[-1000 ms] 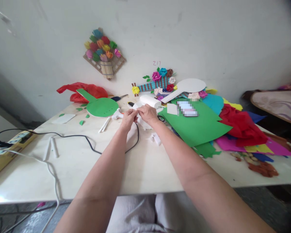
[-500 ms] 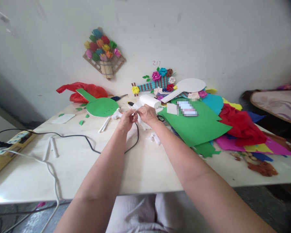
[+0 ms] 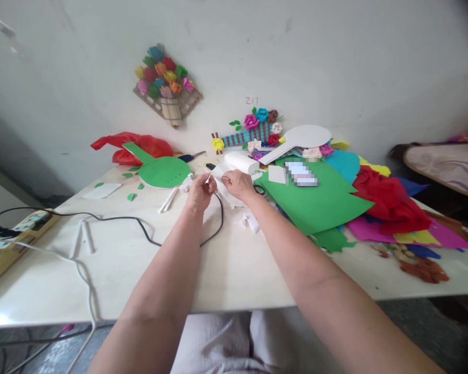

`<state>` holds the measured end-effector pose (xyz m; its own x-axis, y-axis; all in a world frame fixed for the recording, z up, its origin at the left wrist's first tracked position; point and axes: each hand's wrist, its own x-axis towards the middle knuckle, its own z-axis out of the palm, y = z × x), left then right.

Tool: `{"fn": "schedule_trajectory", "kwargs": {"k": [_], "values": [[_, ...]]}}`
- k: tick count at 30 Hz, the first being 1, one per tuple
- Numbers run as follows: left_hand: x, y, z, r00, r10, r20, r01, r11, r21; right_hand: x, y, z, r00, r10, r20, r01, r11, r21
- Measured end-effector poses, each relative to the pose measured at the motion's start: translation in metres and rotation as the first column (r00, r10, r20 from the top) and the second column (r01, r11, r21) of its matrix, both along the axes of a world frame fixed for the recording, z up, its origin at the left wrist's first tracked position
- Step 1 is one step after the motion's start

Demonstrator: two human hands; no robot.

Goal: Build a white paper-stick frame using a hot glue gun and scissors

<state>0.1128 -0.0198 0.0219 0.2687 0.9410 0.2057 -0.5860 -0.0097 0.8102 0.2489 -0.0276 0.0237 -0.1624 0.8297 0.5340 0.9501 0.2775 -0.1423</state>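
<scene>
Over the middle of the table, my left hand (image 3: 201, 192) is closed in a pinch on a small white piece (image 3: 208, 179) whose kind is too small to make out. My right hand (image 3: 238, 184) is just to its right, thumb and fingers pressed together; whatever is between them, if anything, is hidden. Thin white paper (image 3: 226, 197) lies beneath both hands, beside a white roll (image 3: 242, 162) behind my right hand. Left of my left hand is a white object (image 3: 186, 183), partly covered, next to two white sticks (image 3: 168, 201).
A green paddle-shaped piece (image 3: 164, 172) lies left, near red sheeting (image 3: 140, 147). Green sheets (image 3: 315, 202), a phone (image 3: 302, 174) and a white paddle shape (image 3: 308, 137) are at right. A black cord (image 3: 148, 238) crosses the table from a power strip (image 3: 21, 234). Small white pieces (image 3: 250, 223) lie nearer me.
My hands have drawn slightly apart, the left one shifting a little to the left. The small white piece now shows at the left fingertips.
</scene>
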Motion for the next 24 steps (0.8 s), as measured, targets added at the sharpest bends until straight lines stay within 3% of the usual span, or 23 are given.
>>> {"fn": "schedule_trajectory", "kwargs": {"k": [5,9,17,21,24], "values": [[0.0,0.002,-0.002,1.0,0.005,0.002,-0.005,1.0,0.015,-0.005,0.0,0.002,0.999,0.027,-0.037,-0.027,1.0,-0.009],[0.0,0.0,0.0,1.0,0.006,-0.019,-0.006,1.0,-0.001,-0.005,0.001,0.002,0.999,0.002,0.038,-0.001,1.0,-0.031],[-0.01,0.007,0.005,0.973,0.226,0.055,-0.228,0.973,0.025,-0.002,0.002,0.0,0.998,-0.056,0.019,0.058,0.995,-0.083],[-0.008,0.013,0.0,0.958,0.283,0.052,-0.286,0.957,0.041,-0.001,0.002,0.007,0.981,0.056,-0.186,-0.069,0.996,-0.064],[-0.002,0.013,-0.003,0.951,0.305,0.043,-0.307,0.949,0.067,0.0,0.001,0.017,0.871,0.209,-0.446,-0.236,0.972,-0.006]]}}
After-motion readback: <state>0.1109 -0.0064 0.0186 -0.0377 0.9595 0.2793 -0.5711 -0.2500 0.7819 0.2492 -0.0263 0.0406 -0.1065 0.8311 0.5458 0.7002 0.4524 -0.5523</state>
